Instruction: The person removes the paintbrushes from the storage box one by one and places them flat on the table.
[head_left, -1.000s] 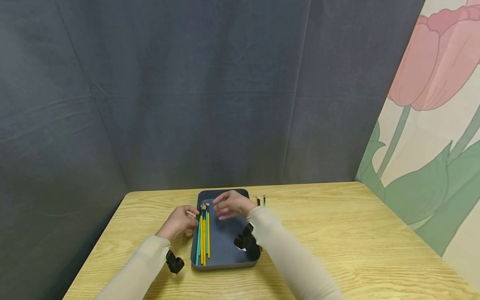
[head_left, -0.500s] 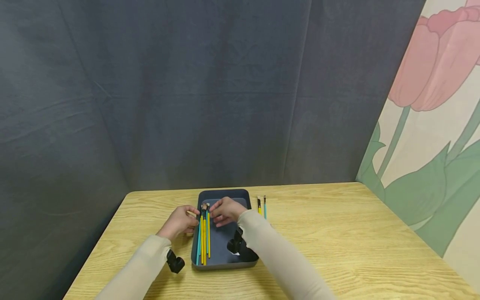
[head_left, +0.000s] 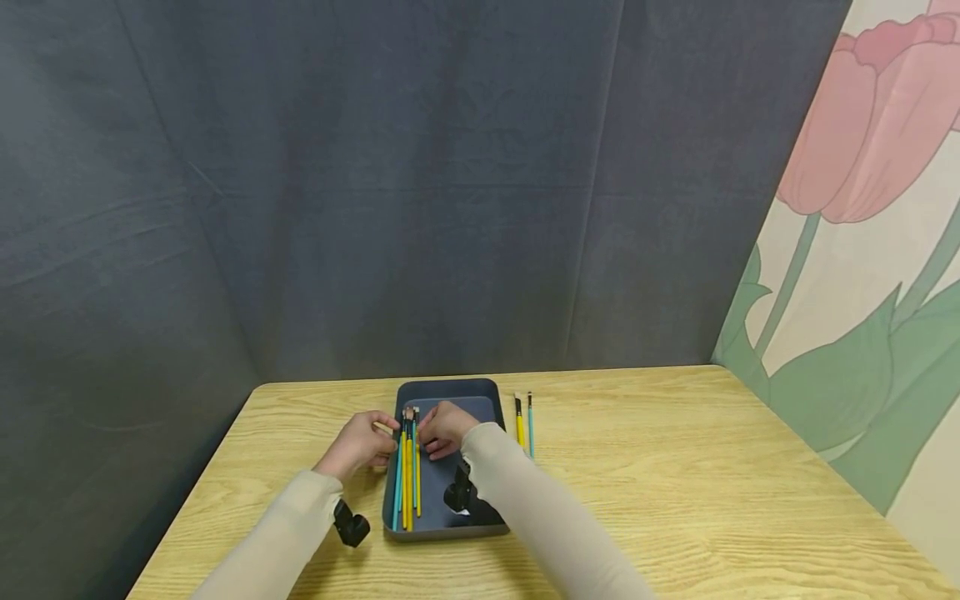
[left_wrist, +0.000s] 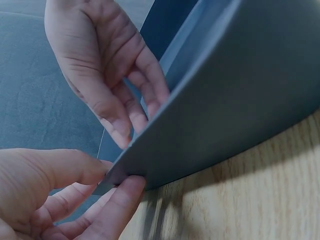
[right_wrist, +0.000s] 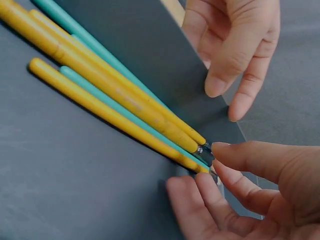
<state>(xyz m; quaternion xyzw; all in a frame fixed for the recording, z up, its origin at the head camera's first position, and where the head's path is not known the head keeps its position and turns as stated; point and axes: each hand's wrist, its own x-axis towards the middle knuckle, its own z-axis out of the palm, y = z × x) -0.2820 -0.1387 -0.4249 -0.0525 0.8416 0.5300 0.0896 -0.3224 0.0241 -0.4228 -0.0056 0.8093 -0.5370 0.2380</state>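
Note:
A dark grey tray (head_left: 450, 532) sits on the wooden table, with several yellow and turquoise paintbrushes (head_left: 408, 487) lying lengthwise along its left side. My left hand (head_left: 364, 443) pinches the tray's left wall, thumb over the rim and fingers outside, as the left wrist view shows. My right hand (head_left: 446, 428) reaches inside the tray. In the right wrist view, its thumb (right_wrist: 240, 152) and fingers close round the paintbrushes (right_wrist: 150, 120) at their ferrules, beside the left wall; the bristle ends are mostly hidden behind the fingertips.
Right of the tray, a yellow paintbrush (head_left: 519, 421) and a turquoise paintbrush (head_left: 531, 423) lie on the wooden table (head_left: 660, 483), partly behind the right sleeve (head_left: 540, 508). A dark curtain (head_left: 420, 208) hangs behind the table. A painted tulip wall (head_left: 847, 333) stands at the right.
My right hand has come down and leftward inside the tray, from spread fingers above it to the paintbrushes. More of the two paintbrushes at right shows. My left hand keeps its place.

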